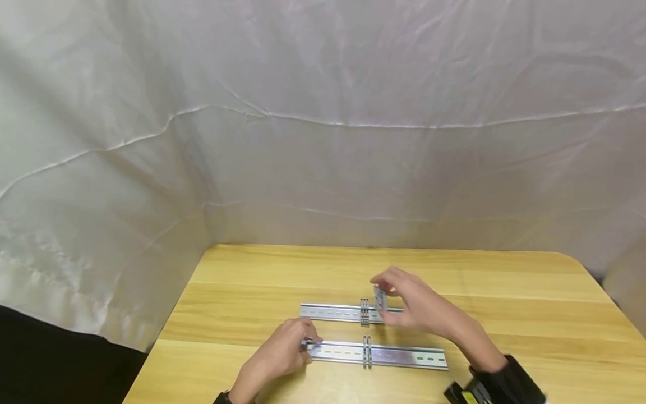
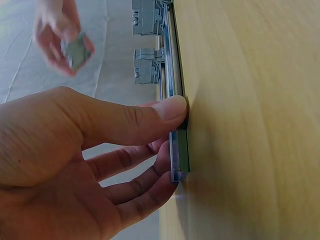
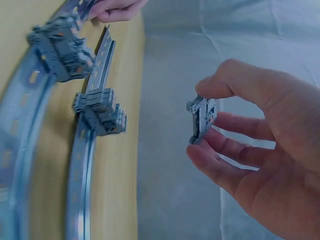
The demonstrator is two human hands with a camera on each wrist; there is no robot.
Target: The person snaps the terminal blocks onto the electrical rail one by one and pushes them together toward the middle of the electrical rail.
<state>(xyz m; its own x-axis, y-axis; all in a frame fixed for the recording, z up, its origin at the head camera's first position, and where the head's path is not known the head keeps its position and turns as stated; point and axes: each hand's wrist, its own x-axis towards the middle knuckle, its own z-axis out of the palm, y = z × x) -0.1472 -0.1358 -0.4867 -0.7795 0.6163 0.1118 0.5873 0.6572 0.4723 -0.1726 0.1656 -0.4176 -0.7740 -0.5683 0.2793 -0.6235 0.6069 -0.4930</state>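
Note:
Two slotted metal DIN rails lie across the table. The left hand (image 1: 286, 349) grips the left end of the near rail (image 1: 338, 352), thumb on one edge and fingers curled round the other, as the left wrist view shows. Between thumb and fingertips, the right hand (image 1: 411, 300) pinches a grey terminal block (image 3: 202, 119), held above the far rail (image 1: 328, 312) and apart from it. A small stack of grey terminal blocks (image 1: 364, 312) sits on the far rail. Further terminal blocks (image 1: 367, 352) are mounted on the near rail, with a narrow gap between them.
Both rails rest on a wooden table (image 1: 242, 292) with rounded far corners. A pale cloth (image 1: 323, 168) hangs behind and to the left of it. Dark material (image 1: 60, 359) shows at the lower left. A device with a yellow patch (image 1: 469, 396) sits at the right wrist.

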